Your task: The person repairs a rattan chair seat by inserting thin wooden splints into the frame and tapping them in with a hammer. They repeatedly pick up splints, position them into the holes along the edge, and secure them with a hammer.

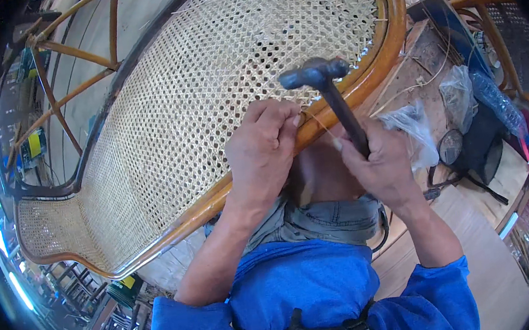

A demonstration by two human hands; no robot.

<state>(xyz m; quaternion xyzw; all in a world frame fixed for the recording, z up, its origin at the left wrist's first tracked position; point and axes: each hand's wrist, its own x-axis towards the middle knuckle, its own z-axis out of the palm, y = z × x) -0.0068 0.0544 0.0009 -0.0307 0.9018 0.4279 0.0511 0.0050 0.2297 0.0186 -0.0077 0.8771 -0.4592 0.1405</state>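
Observation:
A large chair frame of brown varnished rattan (386, 47) lies tilted across my lap, its panel of woven cane (206, 76) facing up. My left hand (262, 140) is closed at the near rim, fingertips pressed together against the edge of the weave; what they pinch is hidden. My right hand (380, 161) grips a dark hammer (341, 105) by its handle, the head raised above the rim just right of my left fingers. Between the left fingertips and the right thumb runs a thin pale cane strand (321, 124). White bits dot the rim groove beyond the hammer.
On the board at right lie crumpled clear plastic bags (415, 130), loose cane strands (409, 92), a black bag (487, 158) and a bottle in clear plastic (495, 104). Other rattan frames stand at upper left (75, 52) and upper right (484, 14).

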